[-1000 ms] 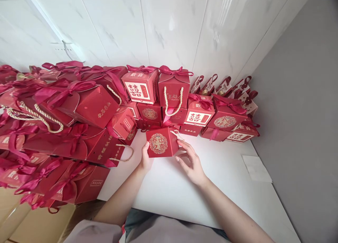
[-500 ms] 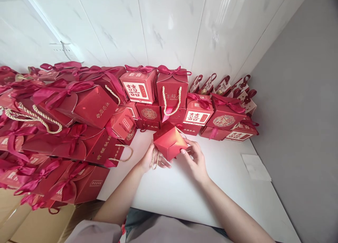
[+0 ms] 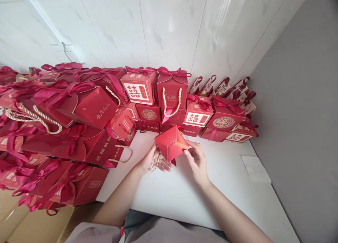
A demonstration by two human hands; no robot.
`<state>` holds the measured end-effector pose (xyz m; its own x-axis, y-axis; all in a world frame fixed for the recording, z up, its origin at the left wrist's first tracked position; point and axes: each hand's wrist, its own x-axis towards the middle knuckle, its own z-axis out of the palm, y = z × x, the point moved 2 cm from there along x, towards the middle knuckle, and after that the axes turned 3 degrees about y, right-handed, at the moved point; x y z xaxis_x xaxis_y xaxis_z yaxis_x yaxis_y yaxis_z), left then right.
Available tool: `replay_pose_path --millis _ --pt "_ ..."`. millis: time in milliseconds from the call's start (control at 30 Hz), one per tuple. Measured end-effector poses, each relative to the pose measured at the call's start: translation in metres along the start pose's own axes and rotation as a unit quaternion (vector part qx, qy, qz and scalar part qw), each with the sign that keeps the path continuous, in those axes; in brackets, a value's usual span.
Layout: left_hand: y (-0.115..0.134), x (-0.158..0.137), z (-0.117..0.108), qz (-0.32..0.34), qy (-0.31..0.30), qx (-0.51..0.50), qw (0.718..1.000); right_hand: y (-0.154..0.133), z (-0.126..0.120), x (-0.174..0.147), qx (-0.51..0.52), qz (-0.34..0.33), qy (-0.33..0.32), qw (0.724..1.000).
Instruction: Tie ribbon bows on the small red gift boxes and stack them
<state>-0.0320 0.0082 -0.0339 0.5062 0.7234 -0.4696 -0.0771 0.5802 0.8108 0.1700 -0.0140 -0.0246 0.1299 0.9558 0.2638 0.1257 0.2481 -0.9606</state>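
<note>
1 box point(image 3: 169, 148) between left hand point(image 3: 151, 161) and right hand point(image 3: 197, 161), over the table point(image 3: 182, 192); stacked boxes point(image 3: 98, 107) left of it and behind it; wall point(image 3: 169, 28) behind them

"What's the backdrop?"
"A glossy white wall of marble-look tiles point(image 3: 169, 35), with faint grey veins and thin joint lines."
"And at the upper left?"
"A straight white plastic-looking strip point(image 3: 43, 16) slants down the tiles, with 1 thin grey cable point(image 3: 66, 52) curving near its lower end."
"To the right?"
"1 smooth, flat grey panel point(image 3: 298, 112), meeting the tiles along a slanting line."
"Any furniture?"
"A smooth white surface point(image 3: 211, 200), its right edge running along the panel."
"The light?"
"Bright on the tiles, with pale streaked reflections point(image 3: 227, 7) high up; the panel is dimmer."
</note>
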Motion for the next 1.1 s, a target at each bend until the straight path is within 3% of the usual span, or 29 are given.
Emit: replay_pose_path --millis 467,700,900,1000,1100 --pt "-0.004 0.001 -0.006 0.032 -0.047 -0.079 0.995 -0.005 0.002 -0.004 0.005 -0.072 -0.041 0.997" --pt "-0.002 0.0 -0.002 0.043 -0.061 -0.09 0.993 -0.006 0.0 -0.001 -0.002 -0.079 -0.038 0.996" --pt "0.0 -0.001 0.0 0.07 -0.035 -0.065 0.995 -0.001 -0.003 0.004 0.011 -0.061 -0.027 0.998" --pt "0.0 -0.001 -0.005 0.143 0.036 -0.028 0.989 0.004 -0.004 0.004 0.011 -0.045 -0.011 0.999" --pt "0.005 -0.004 -0.008 0.281 0.118 0.027 0.952 0.009 -0.006 0.006 -0.003 -0.015 0.015 1.0"
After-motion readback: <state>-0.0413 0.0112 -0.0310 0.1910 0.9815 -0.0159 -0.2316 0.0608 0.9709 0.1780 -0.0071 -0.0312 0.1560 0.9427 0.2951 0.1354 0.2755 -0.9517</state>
